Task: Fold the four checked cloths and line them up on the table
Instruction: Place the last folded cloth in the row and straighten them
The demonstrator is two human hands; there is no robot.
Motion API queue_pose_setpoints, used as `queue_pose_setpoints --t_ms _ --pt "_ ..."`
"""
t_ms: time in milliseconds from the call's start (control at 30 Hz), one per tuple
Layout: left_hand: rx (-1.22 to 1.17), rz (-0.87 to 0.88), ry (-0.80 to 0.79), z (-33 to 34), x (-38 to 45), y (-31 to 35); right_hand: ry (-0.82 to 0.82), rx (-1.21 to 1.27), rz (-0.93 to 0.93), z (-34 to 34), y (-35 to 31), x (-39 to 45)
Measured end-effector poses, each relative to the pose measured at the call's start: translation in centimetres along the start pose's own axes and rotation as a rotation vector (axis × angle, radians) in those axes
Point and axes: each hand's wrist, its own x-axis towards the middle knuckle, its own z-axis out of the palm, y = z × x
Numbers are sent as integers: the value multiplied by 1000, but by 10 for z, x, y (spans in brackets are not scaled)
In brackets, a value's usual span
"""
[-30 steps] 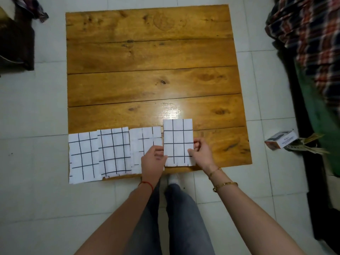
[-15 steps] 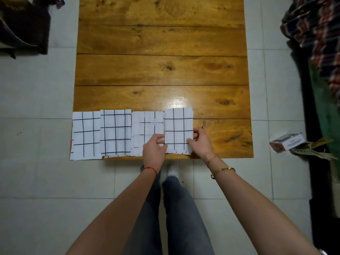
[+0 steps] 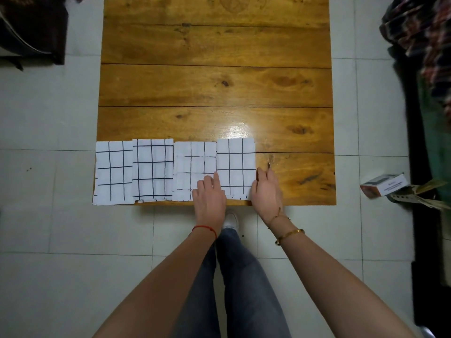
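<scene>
Several folded white cloths with black checks lie in a row along the near edge of the wooden table (image 3: 214,84). From the left: the first cloth (image 3: 112,172), the second cloth (image 3: 152,168), the third cloth (image 3: 192,167) and the rightmost cloth (image 3: 235,167). My left hand (image 3: 209,198) rests flat at the rightmost cloth's lower left corner, overlapping the third cloth. My right hand (image 3: 267,190) touches that cloth's right edge with its fingertips. Both hands lie against the cloth; neither lifts it.
Pale floor tiles surround the table. A small white box (image 3: 383,185) and some papers lie on the floor to the right. A plaid blanket (image 3: 422,32) is at the far right and dark furniture (image 3: 31,28) at the upper left. My legs stand below the table edge.
The rightmost cloth has come down level with the other cloths in the row. My hands stayed at its two lower sides. The view moved closer to the table.
</scene>
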Motion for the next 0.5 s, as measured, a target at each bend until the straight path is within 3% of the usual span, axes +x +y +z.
queue_pose_setpoints --t_ms 333,500 --pt "-49 22 -60 0 2 -6 4 -127 -40 2 -5 -9" --pt "-135 -47 -15 -11 2 -28 179 -3 -17 -1 -18 -14"
